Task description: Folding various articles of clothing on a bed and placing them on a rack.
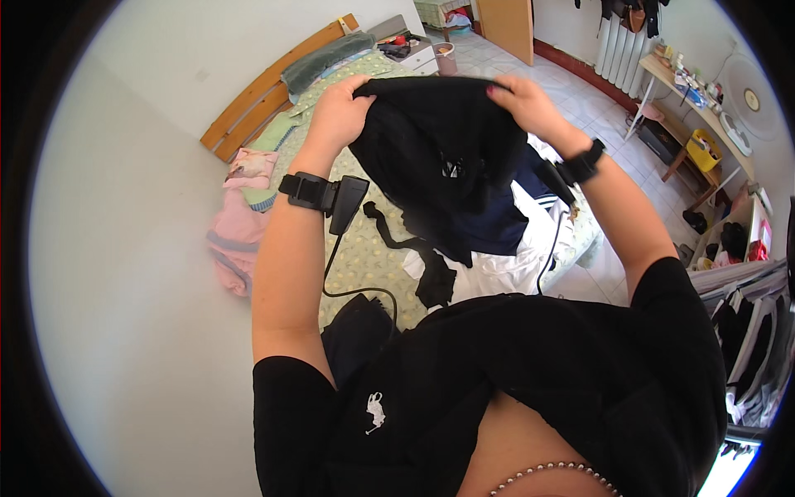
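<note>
My left hand [343, 112] grips one upper corner of a black garment [435, 136], its thumb over the fabric edge. The opposite corner is pinched in my right hand [525, 102]. Between the hands the top edge is stretched nearly straight, and the cloth hangs over the bed. Its lower part has a small white mark and overlaps navy clothing [478, 220]. White clothing [497, 276] lies beneath the navy piece. Left of these, a narrow black cloth piece [438, 279] rests on the patterned bedsheet [354, 255]. Both my wrists wear black strapped devices with cables.
Dark cloth [357, 335] lies close to my body. At the bed's left are a pink garment [236, 242] and a pink cushion [251, 168]. The wooden headboard [267, 93] stands behind. To the right are a cluttered table [695, 93] and hanging clothes [751, 341].
</note>
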Demonstrator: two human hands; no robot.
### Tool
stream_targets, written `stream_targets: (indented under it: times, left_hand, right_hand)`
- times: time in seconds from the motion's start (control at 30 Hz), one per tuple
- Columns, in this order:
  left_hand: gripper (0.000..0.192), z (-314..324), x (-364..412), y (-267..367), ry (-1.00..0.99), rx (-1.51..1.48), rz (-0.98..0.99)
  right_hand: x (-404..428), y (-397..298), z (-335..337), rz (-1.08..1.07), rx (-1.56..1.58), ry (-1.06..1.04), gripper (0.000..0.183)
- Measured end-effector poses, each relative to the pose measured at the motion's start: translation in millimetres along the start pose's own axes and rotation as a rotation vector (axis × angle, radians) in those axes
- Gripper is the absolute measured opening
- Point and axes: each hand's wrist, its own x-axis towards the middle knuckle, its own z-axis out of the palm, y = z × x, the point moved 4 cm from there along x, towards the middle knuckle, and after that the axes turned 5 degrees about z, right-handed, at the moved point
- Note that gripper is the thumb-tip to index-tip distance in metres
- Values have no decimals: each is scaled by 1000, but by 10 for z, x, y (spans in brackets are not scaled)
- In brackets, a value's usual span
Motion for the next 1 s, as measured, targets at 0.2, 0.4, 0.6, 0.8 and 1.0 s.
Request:
stream_targets:
  times: [0.2, 0.4, 0.6, 0.8, 1.0]
  left_hand:
    - [24, -81, -75, 461, 11, -318, 450]
    - [16, -91, -240, 494, -76, -553, 542]
    - [23, -156, -401, 477, -46, -670, 494]
    - [25, -416, -732, 235, 131, -474, 330]
    - [28, -174, -1051, 232, -464, -210, 373]
  right_hand:
    - [-477, -129, 185, -90, 223, -363, 25]
    - [-230, 442, 615, 61, 341, -154, 66]
    - [-544, 321, 1379, 263, 857, -702, 41]
    - [-499, 143, 949, 424, 1207, -456, 27]
    - [-392, 10, 504, 225, 1151, -317, 13]
